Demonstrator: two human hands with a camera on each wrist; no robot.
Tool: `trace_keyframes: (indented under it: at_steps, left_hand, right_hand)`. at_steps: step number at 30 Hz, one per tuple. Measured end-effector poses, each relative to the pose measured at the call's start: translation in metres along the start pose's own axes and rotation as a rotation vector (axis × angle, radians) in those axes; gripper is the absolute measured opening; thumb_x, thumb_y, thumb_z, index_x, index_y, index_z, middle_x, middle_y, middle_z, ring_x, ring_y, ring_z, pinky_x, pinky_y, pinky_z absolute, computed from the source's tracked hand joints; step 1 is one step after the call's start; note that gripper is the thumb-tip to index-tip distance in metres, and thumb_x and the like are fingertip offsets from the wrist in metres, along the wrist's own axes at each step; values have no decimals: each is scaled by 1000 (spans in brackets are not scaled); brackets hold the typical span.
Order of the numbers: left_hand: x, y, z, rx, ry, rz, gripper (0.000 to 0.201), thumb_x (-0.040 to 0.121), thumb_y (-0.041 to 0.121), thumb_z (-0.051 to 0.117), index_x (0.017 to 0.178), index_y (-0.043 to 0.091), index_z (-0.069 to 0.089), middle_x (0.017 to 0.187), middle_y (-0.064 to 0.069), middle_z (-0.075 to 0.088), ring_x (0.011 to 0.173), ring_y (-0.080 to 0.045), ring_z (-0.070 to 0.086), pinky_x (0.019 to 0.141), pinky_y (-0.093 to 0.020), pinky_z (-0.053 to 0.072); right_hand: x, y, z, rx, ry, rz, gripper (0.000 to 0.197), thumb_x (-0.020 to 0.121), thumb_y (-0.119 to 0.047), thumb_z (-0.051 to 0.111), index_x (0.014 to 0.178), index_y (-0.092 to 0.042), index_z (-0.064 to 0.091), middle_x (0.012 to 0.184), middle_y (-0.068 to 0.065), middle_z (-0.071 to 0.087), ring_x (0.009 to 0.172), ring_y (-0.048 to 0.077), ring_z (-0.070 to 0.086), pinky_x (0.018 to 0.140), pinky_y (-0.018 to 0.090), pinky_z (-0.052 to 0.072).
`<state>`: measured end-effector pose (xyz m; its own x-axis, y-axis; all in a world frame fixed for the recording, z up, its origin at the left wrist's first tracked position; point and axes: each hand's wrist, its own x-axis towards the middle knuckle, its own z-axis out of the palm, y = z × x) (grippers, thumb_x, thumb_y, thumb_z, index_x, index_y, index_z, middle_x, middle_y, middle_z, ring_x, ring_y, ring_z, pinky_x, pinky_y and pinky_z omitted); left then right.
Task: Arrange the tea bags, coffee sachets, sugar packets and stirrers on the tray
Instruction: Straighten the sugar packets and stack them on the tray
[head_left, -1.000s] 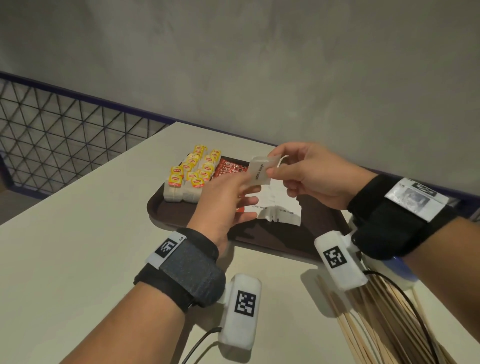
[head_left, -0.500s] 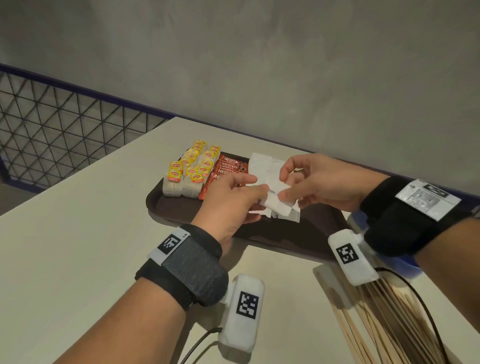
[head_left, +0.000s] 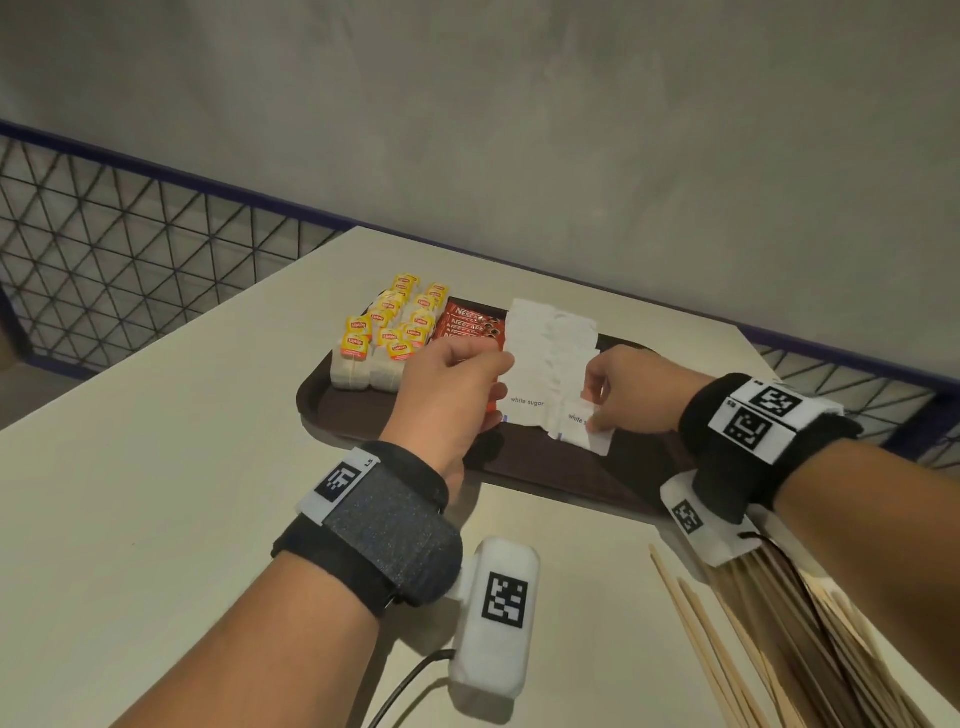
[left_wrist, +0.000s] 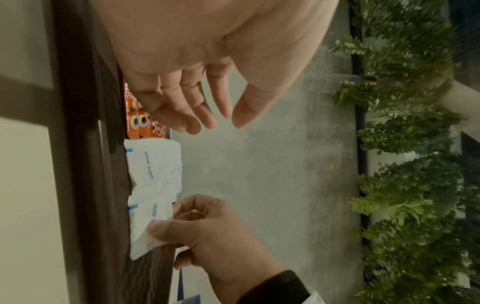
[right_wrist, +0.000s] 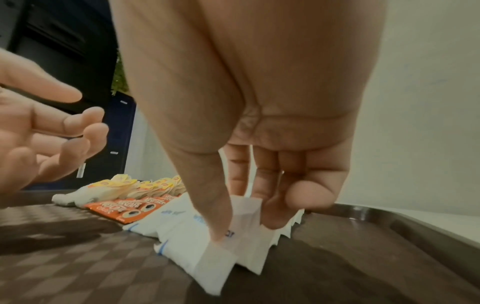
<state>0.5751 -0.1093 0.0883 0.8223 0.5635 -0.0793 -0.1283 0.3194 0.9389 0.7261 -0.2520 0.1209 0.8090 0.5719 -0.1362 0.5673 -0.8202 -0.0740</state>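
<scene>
A dark brown tray (head_left: 545, 473) holds tea bags with yellow tags (head_left: 395, 332) at its left, red coffee sachets (head_left: 470, 325) beside them, and white sugar packets (head_left: 540, 348) in two overlapping columns. My right hand (head_left: 597, 415) pinches the nearest sugar packet (right_wrist: 207, 253) of the right column between thumb and fingers, low on the tray floor. My left hand (head_left: 488, 384) hovers over the near end of the coffee sachets, its fingers (left_wrist: 192, 119) loosely straight and holding nothing. Wooden stirrers (head_left: 769, 654) lie in a pile on the table at the lower right.
The tray sits on a beige table (head_left: 156, 493) near its far edge, close to a grey wall (head_left: 519, 130). A black mesh railing (head_left: 130, 270) runs behind the table at the left. The tray's right half (right_wrist: 363, 257) is bare.
Both hands held a sugar packet above the tray. The right hand has brought it down onto the near end of the right column, and the left hand has let go and drawn back left.
</scene>
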Motion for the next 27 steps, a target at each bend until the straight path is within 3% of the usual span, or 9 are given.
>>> trace_keyframes:
  at_steps: [11, 18, 21, 27]
  left_hand:
    - [-2, 4, -1, -3, 12, 12, 10, 95, 14, 69, 103, 21, 69, 109, -9, 73, 106, -28, 71, 72, -30, 59]
    - [-4, 6, -1, -20, 13, 13, 9, 95, 14, 69, 99, 22, 69, 109, -10, 73, 108, -29, 71, 72, -31, 57]
    - [-4, 6, -1, -25, 12, 13, 9, 95, 13, 69, 100, 21, 69, 109, -10, 73, 108, -29, 71, 72, -31, 57]
    - [-3, 6, 0, -6, 22, 7, 9, 96, 14, 68, 100, 22, 69, 109, -10, 74, 107, -28, 71, 72, -31, 58]
  right_hand:
    - [-9, -7, -2, 41, 116, -27, 10, 89, -20, 66, 95, -19, 58, 91, -3, 58, 77, 9, 53, 58, 22, 38]
    - [-16, -16, 6, 44, -121, -53, 18, 90, -31, 72, 90, -13, 67, 75, 6, 75, 57, 15, 66, 57, 23, 54]
    - [-11, -13, 10, 40, -92, -35, 18, 92, -30, 72, 87, -13, 67, 72, 6, 74, 55, 14, 67, 56, 22, 51]
    - [0, -10, 12, 83, -93, -14, 18, 90, -27, 75, 87, -11, 67, 73, 5, 73, 56, 14, 68, 60, 24, 59]
